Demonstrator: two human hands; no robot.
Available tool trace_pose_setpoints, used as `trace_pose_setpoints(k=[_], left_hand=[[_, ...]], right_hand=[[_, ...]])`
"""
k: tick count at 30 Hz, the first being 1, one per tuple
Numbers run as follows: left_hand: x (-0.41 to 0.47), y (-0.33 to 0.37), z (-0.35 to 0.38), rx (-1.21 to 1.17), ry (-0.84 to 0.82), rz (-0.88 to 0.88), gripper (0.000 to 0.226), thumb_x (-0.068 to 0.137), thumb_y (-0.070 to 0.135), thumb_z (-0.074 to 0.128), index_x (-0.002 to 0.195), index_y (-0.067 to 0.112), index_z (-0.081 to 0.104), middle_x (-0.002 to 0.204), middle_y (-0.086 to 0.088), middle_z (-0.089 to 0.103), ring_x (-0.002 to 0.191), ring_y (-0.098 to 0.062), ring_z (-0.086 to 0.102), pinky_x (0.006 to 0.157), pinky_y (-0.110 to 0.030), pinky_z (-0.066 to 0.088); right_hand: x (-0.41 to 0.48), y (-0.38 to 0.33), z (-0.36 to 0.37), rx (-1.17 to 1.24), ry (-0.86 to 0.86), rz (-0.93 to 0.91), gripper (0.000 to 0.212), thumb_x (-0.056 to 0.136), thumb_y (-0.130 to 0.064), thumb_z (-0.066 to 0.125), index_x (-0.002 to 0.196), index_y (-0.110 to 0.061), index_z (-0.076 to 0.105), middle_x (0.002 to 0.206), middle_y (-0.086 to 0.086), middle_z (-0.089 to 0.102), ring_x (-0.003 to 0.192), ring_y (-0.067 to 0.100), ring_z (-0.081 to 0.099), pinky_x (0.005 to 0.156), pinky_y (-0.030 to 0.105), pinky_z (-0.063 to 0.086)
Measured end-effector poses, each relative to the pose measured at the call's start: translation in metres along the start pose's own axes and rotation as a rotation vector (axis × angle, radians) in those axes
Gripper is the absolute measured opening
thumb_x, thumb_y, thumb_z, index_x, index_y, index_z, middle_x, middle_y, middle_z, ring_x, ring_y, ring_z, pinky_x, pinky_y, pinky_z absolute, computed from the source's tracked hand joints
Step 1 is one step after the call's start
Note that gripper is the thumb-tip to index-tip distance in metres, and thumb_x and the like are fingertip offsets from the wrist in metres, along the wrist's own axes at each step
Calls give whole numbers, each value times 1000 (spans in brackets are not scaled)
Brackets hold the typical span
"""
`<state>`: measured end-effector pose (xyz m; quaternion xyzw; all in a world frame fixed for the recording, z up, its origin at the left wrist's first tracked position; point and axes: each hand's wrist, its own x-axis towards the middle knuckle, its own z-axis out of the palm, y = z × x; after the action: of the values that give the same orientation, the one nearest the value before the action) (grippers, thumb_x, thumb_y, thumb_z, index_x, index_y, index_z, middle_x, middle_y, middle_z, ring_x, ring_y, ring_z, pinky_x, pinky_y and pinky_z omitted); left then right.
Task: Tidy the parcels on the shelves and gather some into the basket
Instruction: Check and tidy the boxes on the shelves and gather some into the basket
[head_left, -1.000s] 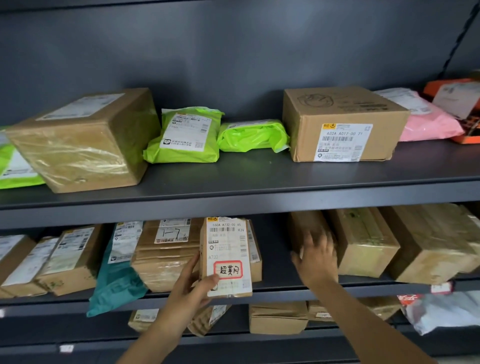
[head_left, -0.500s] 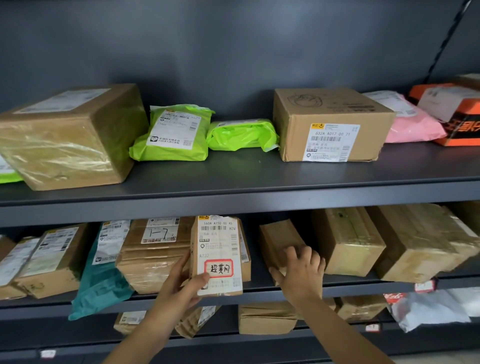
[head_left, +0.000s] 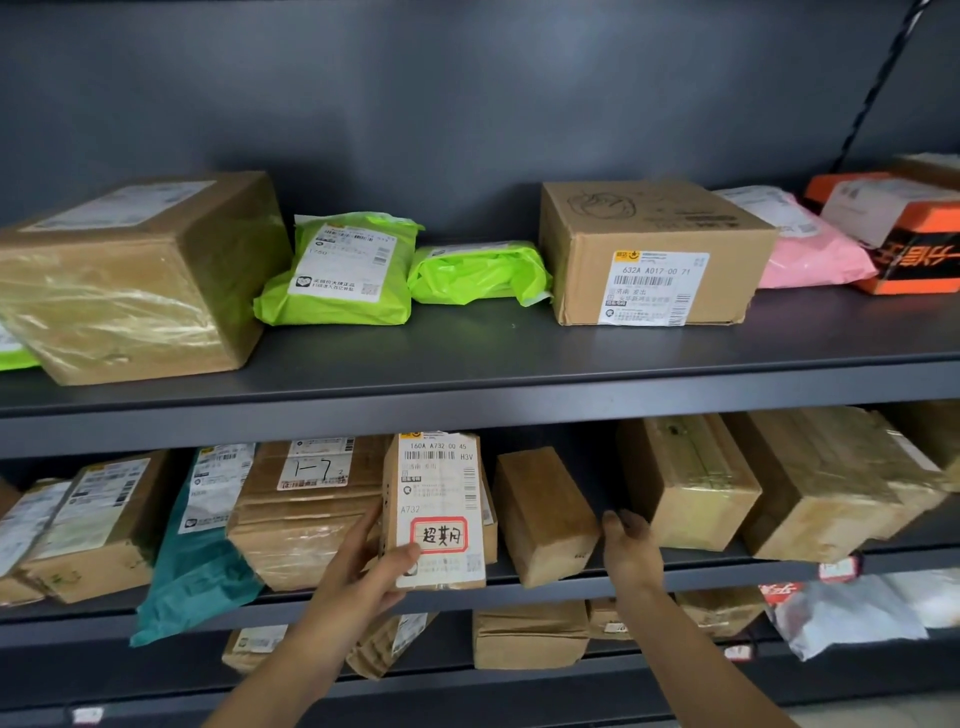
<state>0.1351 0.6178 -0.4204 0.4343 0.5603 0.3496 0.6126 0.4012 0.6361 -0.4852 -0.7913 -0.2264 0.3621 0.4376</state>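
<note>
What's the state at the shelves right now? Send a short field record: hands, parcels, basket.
left hand: grips the upright labelled box on the middle shelf, thumb on its front
right hand: open, at the right side of the plain brown box; contact unclear
upper shelf: large taped box, labelled green mailer, folded green mailer, cardboard box, pink mailer, orange box
basket: not in view
</note>
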Motion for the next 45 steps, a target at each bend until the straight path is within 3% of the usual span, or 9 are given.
trace_pose_setpoints(k=[5,9,13,16,20,27,33,39,45], left_hand=[[1,-1,1,13,13,7,72,82,28,66,144,39,30,123,5,62,110,-16,60,99,-42,47],[-3,-1,0,17,14,12,72,84,25,65,144,37,28,125,4,61,110,-15,59,97,-39,48],[-5,1,-1,17,15,18,69,86,24,64,143,39,28,123,6,62,107,-12,60,95,-36,48],[-6,1,-1,7,16,20,66,87,22,63,142,40,29,120,6,63,106,-11,60,93,-34,48],[-8,2,2,-18,13,19,62,87,20,63,137,41,32,117,7,64,105,-11,60,90,-32,48],[-6,3,7,-10,-25,22,71,85,23,65,143,39,28,123,4,61,108,-14,59,96,-36,48],[-6,2,3,-7,-48,24,82,74,29,70,144,39,28,123,5,62,109,-16,61,95,-37,48],[-6,0,-11,32,-43,36,87,66,38,72,142,42,30,124,10,62,109,-14,62,95,-36,49],[-3,-3,-25,29,-24,37,96,57,53,83,138,50,31,127,11,60,115,-17,58,101,-46,46]], right_hand=[[-19,-6,7,-441,-107,-457,85,79,-60,61,148,-32,20,150,2,16,137,28,21,108,47,34],[-32,-4,28,-768,-104,-467,97,70,-71,61,146,-33,14,147,4,12,136,28,19,108,45,33],[-29,-3,27,-455,-70,-342,86,73,-49,71,143,-24,27,134,9,30,119,27,39,92,37,44],[-15,-1,13,109,-133,9,75,73,-45,68,137,-17,42,125,11,48,102,26,55,85,37,48],[-9,2,-9,635,-210,448,45,92,-43,54,124,-12,46,102,13,57,90,28,57,102,48,43],[-5,16,-10,7,95,253,52,95,-46,46,132,-10,43,128,21,39,102,39,52,93,52,46],[-33,-1,5,-575,193,-426,64,88,-47,58,137,-12,37,136,16,33,122,34,37,99,46,40],[-36,-17,45,-914,96,-350,85,77,-75,48,142,-26,23,147,12,19,136,31,21,106,45,30],[-27,-16,44,-840,145,-310,70,73,-57,66,126,-21,37,130,11,28,115,33,36,94,42,40]])
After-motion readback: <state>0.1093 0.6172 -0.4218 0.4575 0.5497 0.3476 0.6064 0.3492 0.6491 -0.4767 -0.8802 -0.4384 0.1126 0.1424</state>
